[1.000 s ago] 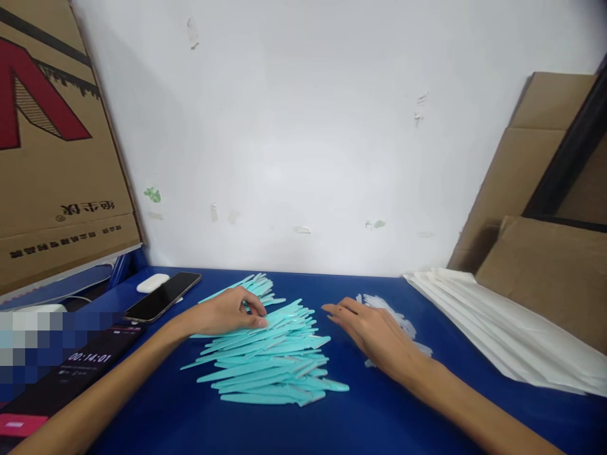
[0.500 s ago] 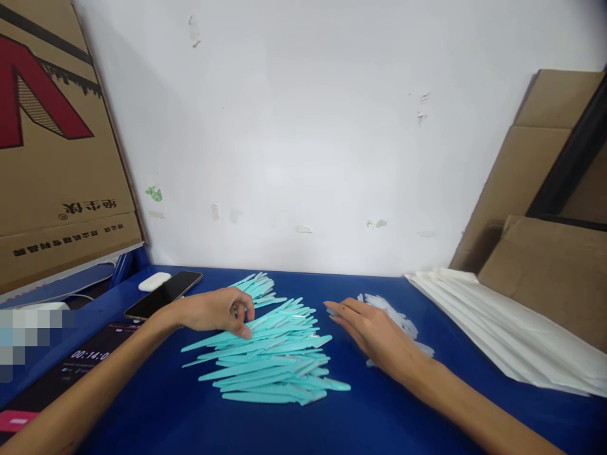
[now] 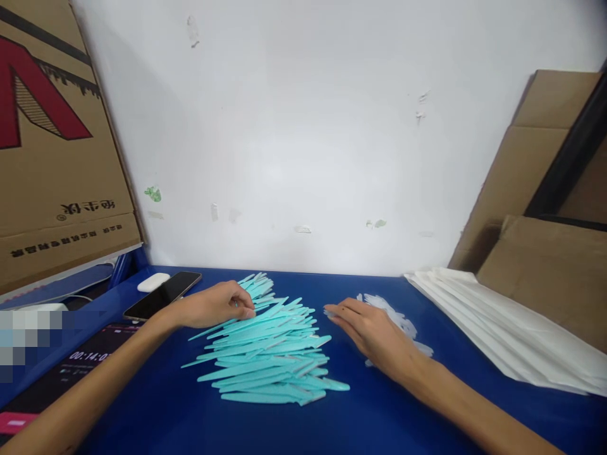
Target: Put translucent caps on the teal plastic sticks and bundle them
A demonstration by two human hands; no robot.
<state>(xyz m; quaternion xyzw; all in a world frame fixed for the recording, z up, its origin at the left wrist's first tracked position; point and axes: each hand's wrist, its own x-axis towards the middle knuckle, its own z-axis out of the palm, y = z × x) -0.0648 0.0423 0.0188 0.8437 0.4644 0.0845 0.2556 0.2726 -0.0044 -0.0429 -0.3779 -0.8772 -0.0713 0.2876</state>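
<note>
A heap of turquoise eyebrow razors (image 3: 272,354) lies on the blue table, their thin handles pointing mostly left. At the heap's upper left edge, my left hand (image 3: 220,304) has thumb and fingertips pinched together on one razor; the grip itself is partly hidden. Behind that hand is a smaller bunch of turquoise razors (image 3: 260,285). My right hand (image 3: 367,325) hovers to the right of the heap, fingers closed together. Something pale shows at its fingertips, too small to name. Small clear plastic pieces (image 3: 401,322) lie beyond and partly under this hand.
Left of the heap lie a dark phone (image 3: 164,296), a white case (image 3: 153,282) and a screen showing a timer (image 3: 83,363). White paper sheets (image 3: 502,328) are stacked at right. Cardboard boxes (image 3: 61,170) flank the table, and a white wall (image 3: 294,139) stands behind.
My left hand has moved slightly up, and its thumb and fingers have closed together at the heap's edge. A razor or two at the upper left shifted. My right hand has stayed nearly still.
</note>
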